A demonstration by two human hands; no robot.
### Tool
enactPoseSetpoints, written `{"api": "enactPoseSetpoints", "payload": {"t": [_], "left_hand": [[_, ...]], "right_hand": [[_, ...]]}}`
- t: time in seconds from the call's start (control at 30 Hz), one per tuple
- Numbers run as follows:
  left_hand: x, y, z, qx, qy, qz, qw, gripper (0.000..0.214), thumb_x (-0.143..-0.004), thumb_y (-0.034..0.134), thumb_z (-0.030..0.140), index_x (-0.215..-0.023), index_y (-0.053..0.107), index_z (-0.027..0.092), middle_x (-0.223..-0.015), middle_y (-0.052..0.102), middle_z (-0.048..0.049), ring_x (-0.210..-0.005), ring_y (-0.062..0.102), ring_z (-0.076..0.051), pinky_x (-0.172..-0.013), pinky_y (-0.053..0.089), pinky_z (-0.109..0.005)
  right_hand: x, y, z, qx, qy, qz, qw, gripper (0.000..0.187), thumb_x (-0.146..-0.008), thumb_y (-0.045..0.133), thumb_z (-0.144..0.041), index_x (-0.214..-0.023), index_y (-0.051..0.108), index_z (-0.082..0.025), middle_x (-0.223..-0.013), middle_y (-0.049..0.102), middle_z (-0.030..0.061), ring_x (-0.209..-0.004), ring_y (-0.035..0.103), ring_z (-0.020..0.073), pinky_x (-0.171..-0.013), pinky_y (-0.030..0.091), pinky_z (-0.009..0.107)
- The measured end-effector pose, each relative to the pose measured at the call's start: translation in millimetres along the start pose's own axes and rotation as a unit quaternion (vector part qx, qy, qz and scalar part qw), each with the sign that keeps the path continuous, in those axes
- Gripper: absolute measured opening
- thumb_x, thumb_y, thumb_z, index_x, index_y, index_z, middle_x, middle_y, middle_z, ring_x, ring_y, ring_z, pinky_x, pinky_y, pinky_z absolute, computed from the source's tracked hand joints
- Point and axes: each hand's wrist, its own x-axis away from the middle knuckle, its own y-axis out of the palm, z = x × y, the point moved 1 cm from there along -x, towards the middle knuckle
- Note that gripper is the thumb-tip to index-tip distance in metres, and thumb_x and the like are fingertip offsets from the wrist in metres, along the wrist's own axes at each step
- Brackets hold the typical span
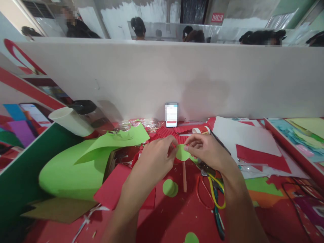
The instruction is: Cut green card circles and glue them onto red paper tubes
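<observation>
A light green paper circle (182,153) is held up between my two hands over the red table. My left hand (158,158) pinches at its left edge, the fingertips partly hidden behind the knuckles. On the right edge, the thumb and fingers of my right hand (211,150) close on it. Just below the circle is a thin pinkish strip (184,179); whether they are joined I cannot tell. A few overlapping green circles (169,187) lie nearer to me, and another green circle (191,238) is at the bottom edge. Scissors (212,192) with red and yellow handles lie below my right hand.
A phone (171,115) leans on the white partition (141,77). Green sheets (73,168), a white cup (72,121) and red paper (113,185) fill the left. White sheets (243,135) and a tray of coloured paper (301,141) are right. Teal-handled pliers (218,219) lie near the scissors.
</observation>
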Motion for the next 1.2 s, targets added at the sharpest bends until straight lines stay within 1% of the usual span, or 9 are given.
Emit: {"api": "enactPoseSetpoints", "payload": {"t": [0.27,0.5,0.6,0.73,0.8,0.87,0.93,1.03,1.2], "left_hand": [[0,6.2,3,-0.038,0.011,0.003,0.999,0.018,-0.097,0.045,0.025,-0.088,0.06,0.021,-0.075,0.067,-0.0032,-0.062,0.061,-0.018,-0.056,0.033,-0.028],[-1,5.9,4,-0.051,-0.002,-0.007,0.999,0.016,-0.097,0.047,0.026,-0.09,0.06,0.021,-0.079,0.068,-0.0035,-0.063,0.061,-0.02,-0.058,0.036,-0.03],[-1,2.2,1,-0.051,0.001,-0.002,0.999,0.013,-0.095,0.048,0.022,-0.094,0.061,0.022,-0.084,0.069,-0.0037,-0.071,0.063,-0.021,-0.064,0.041,-0.032],[3,-4.7,-11,-0.057,0.038,0.007,0.998,0.018,-0.096,0.047,0.021,-0.103,0.064,0.02,-0.098,0.07,-0.0071,-0.094,0.064,-0.026,-0.085,0.046,-0.039],[7,-6.2,-19,-0.056,0.063,-0.008,0.996,0.026,-0.099,0.05,0.033,-0.116,0.064,0.021,-0.11,0.07,-0.0082,-0.106,0.062,-0.028,-0.095,0.045,-0.043],[10,-5.7,-26,-0.053,0.083,-0.047,0.994,0.042,-0.096,0.058,0.044,-0.132,0.059,0.023,-0.123,0.068,-0.0086,-0.116,0.06,-0.03,-0.101,0.043,-0.044],[13,-4.5,-30,-0.061,0.079,-0.081,0.992,0.054,-0.091,0.066,0.046,-0.14,0.054,0.025,-0.13,0.066,-0.0083,-0.119,0.059,-0.032,-0.102,0.043,-0.046],[13,-4.6,-28,-0.074,0.061,-0.102,0.99,0.051,-0.091,0.067,0.042,-0.138,0.055,0.026,-0.127,0.068,-0.0067,-0.115,0.061,-0.031,-0.098,0.044,-0.045],[12,-6.8,-23,-0.076,0.06,-0.105,0.99,0.04,-0.093,0.065,0.039,-0.131,0.058,0.027,-0.122,0.07,-0.0052,-0.11,0.063,-0.03,-0.094,0.046,-0.045]], "right_hand": [[1,2,-1,0.016,0.005,0.0,1.0,0.007,-0.086,0.071,-0.024,-0.089,0.065,-0.021,-0.077,0.065,0.0002,-0.072,0.062,0.0161,-0.064,0.049,0.028],[0,3,-1,0.025,0.0,-0.004,1.0,0.008,-0.086,0.071,-0.025,-0.087,0.063,-0.022,-0.076,0.064,-0.0002,-0.072,0.061,0.0158,-0.062,0.047,0.027],[0,2,1,0.023,0.001,-0.009,1.0,0.008,-0.086,0.07,-0.025,-0.088,0.063,-0.022,-0.076,0.063,-0.0002,-0.072,0.061,0.0158,-0.062,0.047,0.027],[0,2,3,0.022,-0.001,-0.011,1.0,0.008,-0.086,0.07,-0.024,-0.089,0.063,-0.022,-0.077,0.063,-0.0004,-0.072,0.061,0.0156,-0.062,0.047,0.027],[0,2,3,0.023,-0.001,-0.013,1.0,0.008,-0.087,0.07,-0.024,-0.089,0.063,-0.022,-0.077,0.064,-0.0004,-0.072,0.061,0.0155,-0.062,0.047,0.027],[0,2,2,0.024,0.002,-0.014,1.0,0.008,-0.087,0.07,-0.024,-0.09,0.063,-0.022,-0.077,0.064,-0.0001,-0.072,0.062,0.0157,-0.063,0.047,0.028],[0,2,2,0.028,0.007,-0.016,0.999,0.009,-0.087,0.071,-0.025,-0.09,0.063,-0.022,-0.078,0.064,0.0002,-0.073,0.061,0.0158,-0.063,0.048,0.028],[-1,3,2,0.033,0.015,-0.023,0.999,0.009,-0.087,0.071,-0.026,-0.09,0.064,-0.022,-0.078,0.064,0.0002,-0.071,0.06,0.0153,-0.062,0.047,0.027],[0,4,4,0.025,0.02,-0.035,0.999,0.008,-0.087,0.07,-0.025,-0.091,0.063,-0.022,-0.08,0.063,0.0002,-0.07,0.06,0.0149,-0.062,0.047,0.027]]}}
